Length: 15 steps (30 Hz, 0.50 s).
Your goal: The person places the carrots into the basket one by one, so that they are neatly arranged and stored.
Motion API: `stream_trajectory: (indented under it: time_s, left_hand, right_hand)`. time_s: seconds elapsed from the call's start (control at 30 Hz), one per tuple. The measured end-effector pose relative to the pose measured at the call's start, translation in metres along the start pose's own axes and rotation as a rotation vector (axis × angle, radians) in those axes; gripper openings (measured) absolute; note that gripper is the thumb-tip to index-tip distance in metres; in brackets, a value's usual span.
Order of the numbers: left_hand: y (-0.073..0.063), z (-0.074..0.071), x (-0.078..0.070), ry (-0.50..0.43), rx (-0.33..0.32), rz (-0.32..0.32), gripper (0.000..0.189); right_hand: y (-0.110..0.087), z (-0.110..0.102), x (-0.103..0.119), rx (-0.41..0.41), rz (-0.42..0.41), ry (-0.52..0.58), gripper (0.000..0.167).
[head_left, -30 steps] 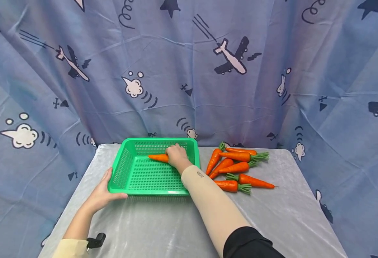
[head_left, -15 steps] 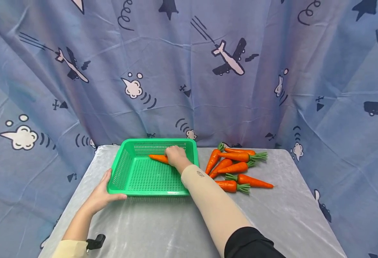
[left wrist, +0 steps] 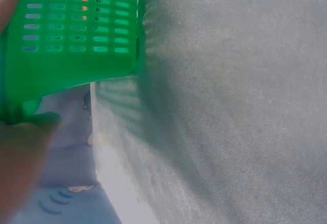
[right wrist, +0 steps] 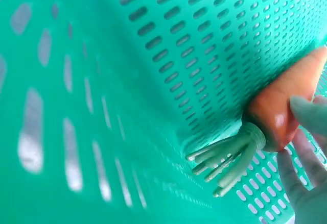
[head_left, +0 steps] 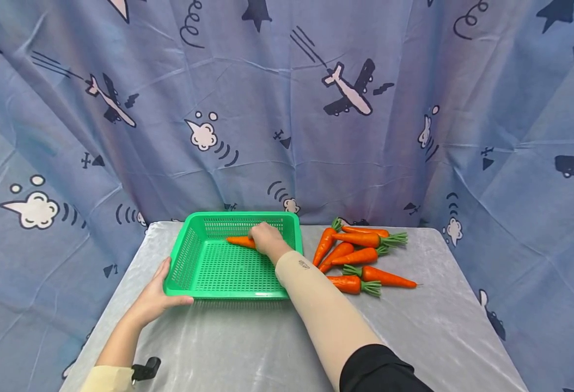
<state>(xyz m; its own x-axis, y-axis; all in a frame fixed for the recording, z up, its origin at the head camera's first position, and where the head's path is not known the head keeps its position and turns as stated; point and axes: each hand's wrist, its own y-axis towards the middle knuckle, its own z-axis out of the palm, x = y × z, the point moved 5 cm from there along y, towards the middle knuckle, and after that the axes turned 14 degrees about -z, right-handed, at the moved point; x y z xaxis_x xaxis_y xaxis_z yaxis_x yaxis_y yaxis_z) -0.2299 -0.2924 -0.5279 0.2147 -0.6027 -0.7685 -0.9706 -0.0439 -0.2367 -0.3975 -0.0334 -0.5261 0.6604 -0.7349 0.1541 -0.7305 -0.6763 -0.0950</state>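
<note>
A green plastic basket (head_left: 218, 295) with slotted sides stands at the back left of the table. My left hand (head_left: 151, 302) holds its front left corner, thumb along the front rim and fingers on the left side. Inside the basket, my right hand (head_left: 267, 239) grips an orange carrot (head_left: 239, 240), which lies close to the back wall with its tip to the left. In the right wrist view, the fingers and thumb are on either side of the carrot (right wrist: 278, 106), near its green stalks (right wrist: 232, 157). The left wrist view shows the basket's slotted side (left wrist: 76, 63) up close.
Several more carrots (head_left: 362, 256) with green stalks lie in a loose pile just right of the basket. A grey cloth covers the table (head_left: 233, 348). Behind and at the sides hangs a blue patterned curtain (head_left: 248, 120).
The carrot in the basket and my right hand shift only very slightly. My left hand stays on the basket's corner, and the pile keeps its place.
</note>
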Motion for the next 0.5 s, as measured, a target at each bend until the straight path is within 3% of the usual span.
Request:
stream_trajectory:
  time_s: [0.33,0.5]
  left_hand:
    - [-0.0012,0.0014,-0.0021,-0.003,0.007,-0.005,0.134]
    - [-0.0018,0.0007,-0.0022,0.01,0.004,-0.014,0.132]
  right_hand:
    - [0.0009,-0.0017,-0.0035,-0.015,0.002,0.017,0.038]
    - [-0.0007,-0.0083,-0.0046,-0.032,0.022,0.139,0.045]
